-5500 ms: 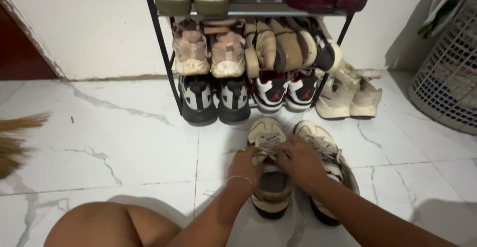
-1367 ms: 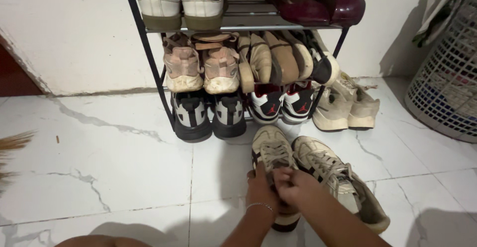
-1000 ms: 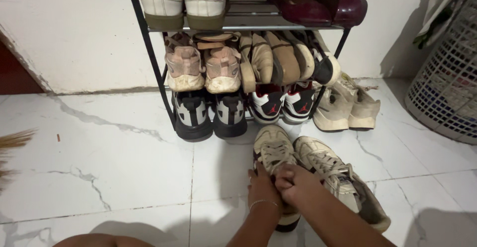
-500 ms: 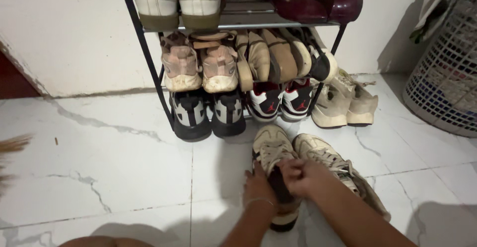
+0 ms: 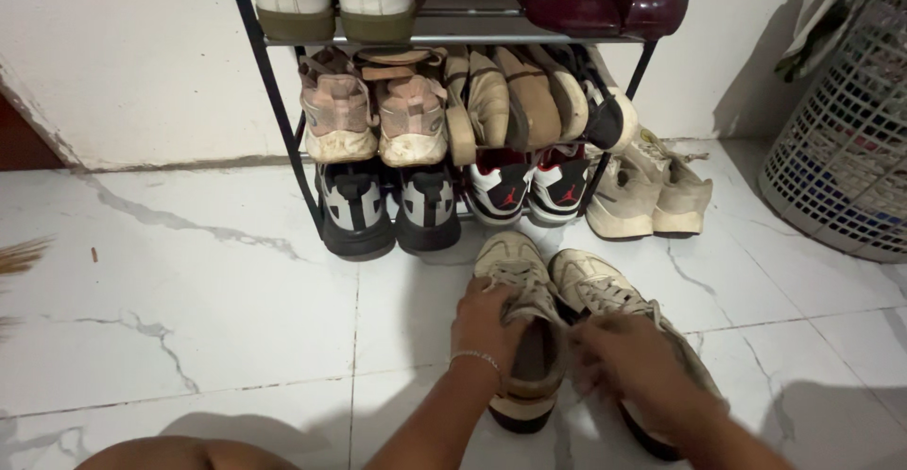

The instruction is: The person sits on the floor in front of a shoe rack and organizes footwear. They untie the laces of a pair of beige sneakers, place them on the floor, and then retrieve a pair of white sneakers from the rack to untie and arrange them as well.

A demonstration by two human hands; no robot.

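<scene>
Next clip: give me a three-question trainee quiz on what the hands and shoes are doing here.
1. True or false: the left hand rests on the left cream sneaker.
2. Which shoe is the right hand over? A) black boot B) right cream sneaker C) maroon heel
3. Fill in: the sneakers sit on the marble floor in front of the shoe ____.

Key: 1 true; 2 B; 3 rack

White marble floor (image 5: 189,281) carries a black shoe rack (image 5: 274,83). Two beige sneakers (image 5: 557,290) and a laundry basket (image 5: 841,158) stand directly on it
</scene>
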